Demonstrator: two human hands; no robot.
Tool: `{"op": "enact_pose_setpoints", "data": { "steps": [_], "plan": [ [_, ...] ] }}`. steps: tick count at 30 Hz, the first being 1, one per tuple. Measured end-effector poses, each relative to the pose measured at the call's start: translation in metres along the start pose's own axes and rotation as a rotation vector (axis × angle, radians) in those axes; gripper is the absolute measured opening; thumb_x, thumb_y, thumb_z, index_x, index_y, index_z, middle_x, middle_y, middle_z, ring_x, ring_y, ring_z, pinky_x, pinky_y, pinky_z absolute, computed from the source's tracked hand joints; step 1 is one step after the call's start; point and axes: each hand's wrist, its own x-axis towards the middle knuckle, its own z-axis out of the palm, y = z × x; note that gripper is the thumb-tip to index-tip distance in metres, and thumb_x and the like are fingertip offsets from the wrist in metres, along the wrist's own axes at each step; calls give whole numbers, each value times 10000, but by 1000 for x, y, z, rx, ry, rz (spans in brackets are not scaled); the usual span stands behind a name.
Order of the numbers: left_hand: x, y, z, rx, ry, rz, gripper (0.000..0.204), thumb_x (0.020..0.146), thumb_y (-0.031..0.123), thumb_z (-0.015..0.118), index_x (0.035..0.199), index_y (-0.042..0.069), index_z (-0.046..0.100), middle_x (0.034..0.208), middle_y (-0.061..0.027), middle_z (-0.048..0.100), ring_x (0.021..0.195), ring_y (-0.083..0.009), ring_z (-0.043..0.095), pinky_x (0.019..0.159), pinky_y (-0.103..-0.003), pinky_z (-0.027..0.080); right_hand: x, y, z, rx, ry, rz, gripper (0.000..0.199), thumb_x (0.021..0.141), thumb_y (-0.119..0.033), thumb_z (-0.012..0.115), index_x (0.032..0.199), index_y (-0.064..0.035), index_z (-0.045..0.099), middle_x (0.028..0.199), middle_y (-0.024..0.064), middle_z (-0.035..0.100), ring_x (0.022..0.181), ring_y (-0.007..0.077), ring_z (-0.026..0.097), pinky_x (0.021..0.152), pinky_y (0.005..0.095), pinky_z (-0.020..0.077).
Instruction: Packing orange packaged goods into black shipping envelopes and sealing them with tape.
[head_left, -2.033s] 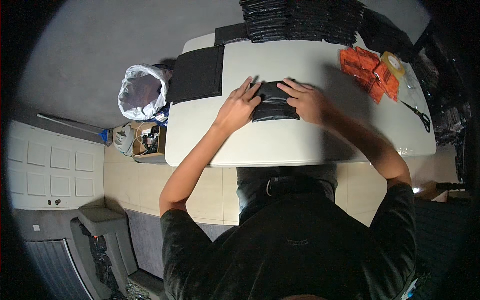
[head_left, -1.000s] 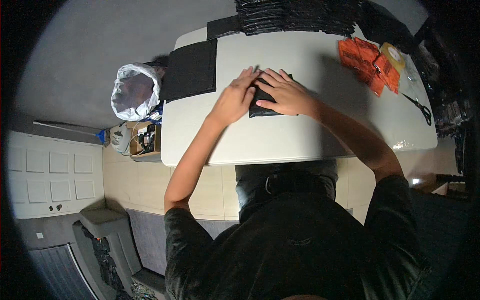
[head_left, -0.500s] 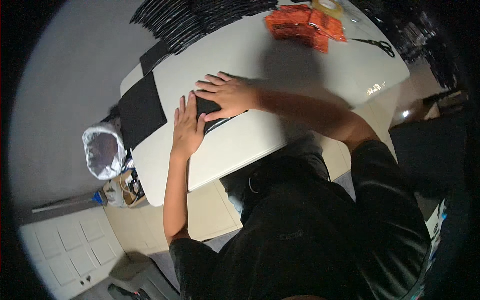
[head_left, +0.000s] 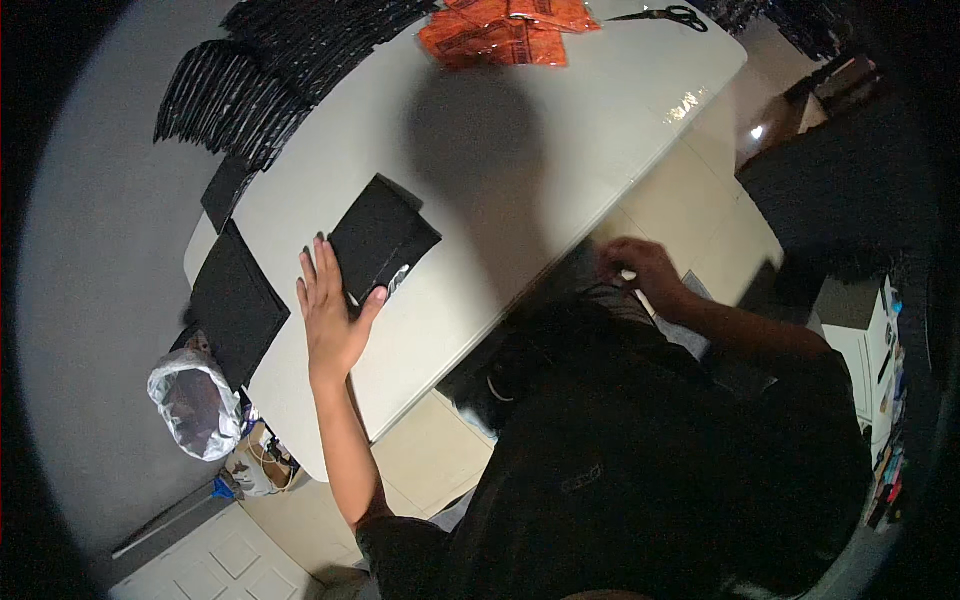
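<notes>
A folded black packet (head_left: 378,240) lies on the white table (head_left: 330,160), with a small shiny strip along its near edge. My left hand (head_left: 336,325) rests flat beside the packet's left side, fingers stretched and thumb out by its near corner; nothing is in its grasp. Off the table's near edge, close to my body, my right hand (head_left: 650,278) has its fingers curled together. A small pale spot shows at those fingertips, too small and blurred to name.
Black packets (head_left: 235,105) stand in long rows at the far left. Black flat sheets (head_left: 238,300) lie at the left edge, above a lined bin (head_left: 200,410). Orange packets (head_left: 500,35) and black scissors (head_left: 670,16) lie at the far side.
My right hand has left the packet and moved back to the right, toward my body. The left hand stays flat at the packet's side. The view has shifted, taking the tape roll out of sight.
</notes>
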Motion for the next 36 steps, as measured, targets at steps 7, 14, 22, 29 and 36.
{"op": "enact_pose_setpoints", "data": {
  "steps": [7, 14, 22, 29, 36],
  "plan": [
    [-1, -4, 2, 25, 5, 10, 1101, 837, 640, 677, 1609, 12, 207, 1687, -163, 199, 1572, -354, 111, 1254, -547, 109, 6, -23, -27, 569, 193, -80, 409, 956, -451, 611, 1212, -132, 627, 1179, 8, 658, 1087, 173, 599, 901, 371, 434],
    [-2, -1, -1, 0, 12, -3, 1076, 831, 649, 679, 1606, 36, 250, 1689, -156, 197, 1570, -368, 112, 1252, -555, 108, 13, -40, -26, 511, 348, -4, 355, 930, -391, 706, 1179, -141, 668, 1126, -15, 679, 1005, 145, 619, 842, 338, 423],
    [-8, 13, -3, -22, 43, 22, 773, 895, 547, 667, 1552, 205, 443, 1690, -135, 211, 1555, -439, 112, 1224, -632, 102, 5, -67, -24, -336, 372, -682, 120, 889, -159, 764, 927, -48, 789, 792, -50, 704, 610, -28, 484, 513, 159, 317],
    [-15, 26, -3, 42, 125, 198, 524, 977, 419, 612, 1444, 184, 592, 1640, -105, 350, 1527, -454, 214, 1211, -656, 146, -2, -172, 10, -592, -19, -887, 105, 891, -57, 685, 969, -26, 750, 859, 3, 688, 746, 64, 566, 649, 220, 421],
    [-25, 25, 8, 31, 167, 215, 418, 1015, 404, 564, 1395, 248, 640, 1615, -114, 388, 1510, -437, 270, 1209, -647, 203, 36, -217, 132, -916, -398, -1289, 152, 891, -152, 764, 975, -54, 684, 1027, 71, 661, 903, 137, 625, 722, 292, 503]
  ]
}}
